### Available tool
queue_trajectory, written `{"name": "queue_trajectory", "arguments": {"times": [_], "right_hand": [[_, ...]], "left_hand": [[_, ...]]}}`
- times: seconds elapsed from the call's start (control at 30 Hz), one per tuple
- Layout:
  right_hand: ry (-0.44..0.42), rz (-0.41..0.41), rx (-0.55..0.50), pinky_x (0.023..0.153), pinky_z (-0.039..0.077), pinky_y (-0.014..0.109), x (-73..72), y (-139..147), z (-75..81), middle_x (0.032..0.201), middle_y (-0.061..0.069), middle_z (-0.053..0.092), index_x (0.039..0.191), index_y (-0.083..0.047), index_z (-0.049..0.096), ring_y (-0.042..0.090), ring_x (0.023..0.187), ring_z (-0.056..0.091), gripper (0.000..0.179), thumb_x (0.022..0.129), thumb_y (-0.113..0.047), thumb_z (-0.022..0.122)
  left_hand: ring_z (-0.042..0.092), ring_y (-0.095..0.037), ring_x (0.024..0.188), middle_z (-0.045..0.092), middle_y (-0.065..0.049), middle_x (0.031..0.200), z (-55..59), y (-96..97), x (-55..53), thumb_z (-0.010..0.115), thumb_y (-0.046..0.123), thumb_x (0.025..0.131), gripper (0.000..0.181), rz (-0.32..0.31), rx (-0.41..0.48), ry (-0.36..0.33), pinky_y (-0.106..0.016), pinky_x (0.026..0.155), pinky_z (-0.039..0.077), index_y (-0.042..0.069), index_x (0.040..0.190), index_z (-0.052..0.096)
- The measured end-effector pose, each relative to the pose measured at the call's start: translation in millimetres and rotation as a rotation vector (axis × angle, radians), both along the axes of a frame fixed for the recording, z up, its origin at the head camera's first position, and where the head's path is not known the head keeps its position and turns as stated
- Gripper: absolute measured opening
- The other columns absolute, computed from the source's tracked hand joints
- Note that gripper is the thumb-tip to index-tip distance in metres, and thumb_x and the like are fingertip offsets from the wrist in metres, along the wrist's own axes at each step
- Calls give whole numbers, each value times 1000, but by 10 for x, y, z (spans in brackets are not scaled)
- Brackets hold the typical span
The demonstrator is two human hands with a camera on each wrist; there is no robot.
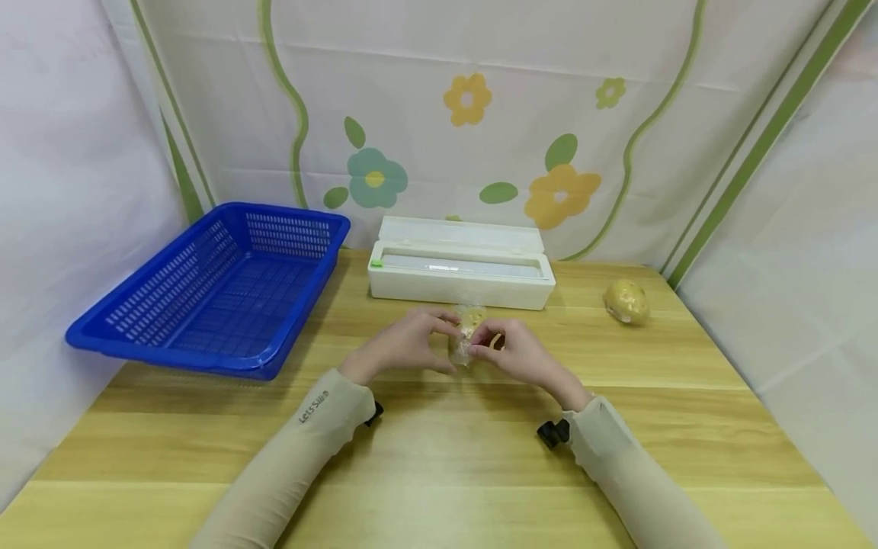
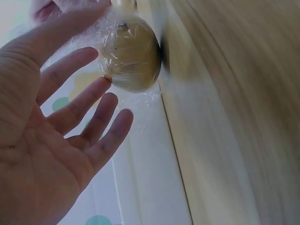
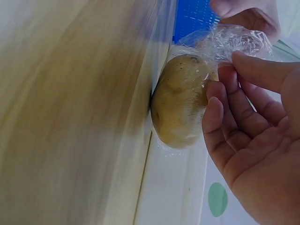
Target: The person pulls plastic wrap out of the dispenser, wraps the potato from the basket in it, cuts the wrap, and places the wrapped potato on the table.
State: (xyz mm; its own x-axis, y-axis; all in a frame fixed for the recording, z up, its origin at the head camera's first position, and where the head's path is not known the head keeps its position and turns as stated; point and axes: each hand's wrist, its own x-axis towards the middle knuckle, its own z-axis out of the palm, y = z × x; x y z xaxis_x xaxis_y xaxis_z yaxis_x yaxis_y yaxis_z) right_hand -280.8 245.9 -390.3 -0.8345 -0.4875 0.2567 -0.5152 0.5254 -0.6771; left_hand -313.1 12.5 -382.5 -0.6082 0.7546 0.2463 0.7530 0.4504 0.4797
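A potato [image 3: 178, 103] loosely covered in clear cling film [image 3: 241, 40] rests on the wooden table, between the two hands. My right hand [image 1: 517, 352] pinches the gathered film between thumb and index finger, its other fingers bent beside the potato. On the other side, my left hand [image 1: 408, 341] has its fingers spread and relaxed. In the left wrist view its fingertips come right at the film near the potato [image 2: 136, 56], and the thumb reaches over the top of the film.
Behind the hands stands a white cling film box [image 1: 456, 288], its lid raised. A blue plastic basket [image 1: 171, 361] sits at the left. Toward the right back lies another potato [image 1: 626, 301] with a shiny covering. Floral cloth [image 1: 439, 168] hangs behind the table [image 1: 439, 473].
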Motion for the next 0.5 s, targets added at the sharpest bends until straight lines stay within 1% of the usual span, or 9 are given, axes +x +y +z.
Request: {"name": "queue_trajectory", "arguments": {"times": [0.07,0.1,0.17,0.27,0.37,0.43,0.5], "right_hand": [[-21,-15,-24,65,53,35,-1,16,4,83,-4,66,87,-15,71,16,76,61,6,92,-12,71],[-28,-21,-32,65,53,35,-1,23,6,83,-3,66,87,-15,71,17,76,61,6,92,-12,71],[-52,-21,-54,65,52,35,0,33,15,84,-1,66,87,-13,70,19,76,61,5,93,-13,71],[-88,-16,-87,64,51,32,-4,44,22,86,4,67,90,-9,70,22,77,60,7,94,-14,69],[-128,-17,-116,63,50,29,-6,51,30,88,9,67,93,-4,69,25,79,60,7,95,-11,68],[-149,-14,-131,63,49,28,-1,50,46,90,12,67,96,-2,69,28,81,60,7,95,-9,67],[-165,-6,-137,63,48,27,15,40,75,91,13,66,98,-1,69,31,82,60,8,92,-7,70]], "left_hand": [[49,-24,126,58,-8,134,4,26,9,89,35,73,43,3,-6,3,-43,106,35,16,109,76],[49,-23,125,59,-7,133,4,39,13,89,37,72,43,9,-5,8,-43,106,35,16,107,76],[52,-23,122,61,-6,130,3,64,18,87,38,75,39,30,0,25,-42,106,36,15,105,77],[55,-23,119,64,-6,126,7,86,31,83,33,81,30,59,26,24,-40,104,39,13,103,78],[58,-22,116,66,-7,123,4,94,40,78,27,87,20,77,51,7,-39,102,42,13,101,79],[59,-23,115,66,-9,122,0,90,45,75,24,90,16,77,67,-1,-39,101,43,12,100,79],[59,-23,114,67,-9,121,-3,87,48,74,22,91,15,76,73,0,-40,100,43,11,100,79]]}}
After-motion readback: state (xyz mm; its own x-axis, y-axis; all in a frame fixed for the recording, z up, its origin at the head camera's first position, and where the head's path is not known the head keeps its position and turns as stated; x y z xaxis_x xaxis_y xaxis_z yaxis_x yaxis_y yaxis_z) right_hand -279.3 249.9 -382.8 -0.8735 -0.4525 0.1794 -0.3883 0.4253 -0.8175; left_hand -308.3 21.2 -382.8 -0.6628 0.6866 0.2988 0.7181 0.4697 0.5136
